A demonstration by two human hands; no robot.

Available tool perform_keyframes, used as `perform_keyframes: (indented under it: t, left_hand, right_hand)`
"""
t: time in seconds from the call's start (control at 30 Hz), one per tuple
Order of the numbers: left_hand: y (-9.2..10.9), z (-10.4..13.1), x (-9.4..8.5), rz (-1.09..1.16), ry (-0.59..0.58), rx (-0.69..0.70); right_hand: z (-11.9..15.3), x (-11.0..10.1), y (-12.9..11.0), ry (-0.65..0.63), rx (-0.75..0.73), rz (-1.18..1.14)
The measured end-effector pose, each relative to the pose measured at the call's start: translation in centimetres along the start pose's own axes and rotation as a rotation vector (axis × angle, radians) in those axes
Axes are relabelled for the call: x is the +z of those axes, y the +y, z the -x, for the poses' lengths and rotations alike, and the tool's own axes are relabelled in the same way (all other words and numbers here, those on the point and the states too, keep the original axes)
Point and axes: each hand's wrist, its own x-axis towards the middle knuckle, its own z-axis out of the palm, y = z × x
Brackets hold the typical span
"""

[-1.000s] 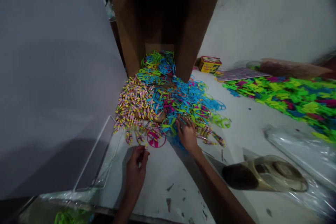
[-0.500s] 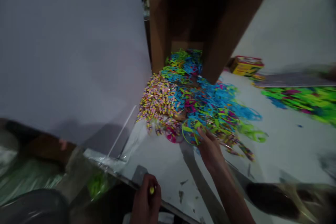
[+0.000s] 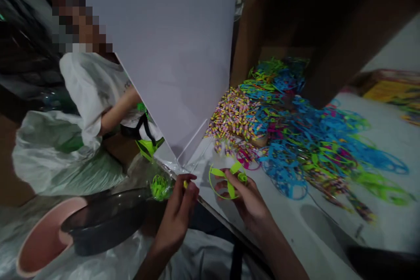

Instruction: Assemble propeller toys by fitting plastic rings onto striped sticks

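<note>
My right hand (image 3: 247, 197) grips a lime-green plastic ring propeller (image 3: 233, 179), its blades joined inside a thin hoop. To its left, my left hand (image 3: 180, 210) pinches a small yellow-tipped piece (image 3: 186, 184), mostly hidden by the fingers. Both hands are close together over the table's near edge, with the ring apart from the left fingers. Beyond them lies a heap of small pink-and-yellow pieces (image 3: 234, 116). A tangle of blue ring propellers (image 3: 328, 127), mixed with green and magenta ones, spreads over the white table (image 3: 387, 179).
A cardboard box (image 3: 247, 30) lies open towards me, ring propellers spilling out. A pale upright panel (image 3: 177, 52) separates me from a seated person (image 3: 98, 83). Below left are a dark basin (image 3: 108, 223), a pink basin (image 3: 46, 236) and a white sack (image 3: 65, 162).
My right hand has drawn the green ring propeller back from the heap towards my left hand. The view has swung left, bringing the person and basins into sight.
</note>
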Motion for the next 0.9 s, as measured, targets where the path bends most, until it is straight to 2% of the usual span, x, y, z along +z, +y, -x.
perform_keyframes:
  t: [0.1,0.2,0.4,0.5,0.73,0.9]
  left_hand:
    - [2.0,-1.5,0.8,0.016,-0.181,0.06]
    - [2.7,-2.3,1.4,0.039,-0.292,0.121]
    - [3.6,-3.6,2.4,0.05,-0.326,0.215]
    - [3.7,-4.3,2.3,0.031,-0.369,0.177]
    - [4.3,-5.9,0.8,-0.2,-0.595,0.057]
    - [4.3,-7.1,0.8,-0.276,-0.721,0.015]
  right_hand:
    - [1.2,-0.2,-0.6,-0.008,-0.065,-0.011]
    - [2.0,-0.8,-0.9,-0.003,-0.104,0.003]
    - [2.7,-2.0,-1.0,0.058,-0.132,-0.01]
    - [2.9,-2.1,-1.3,0.085,-0.122,0.024]
    - [2.8,-2.3,-1.6,0.065,-0.108,0.182]
    - [2.6,-2.5,-1.5,-0.006,-0.108,0.267]
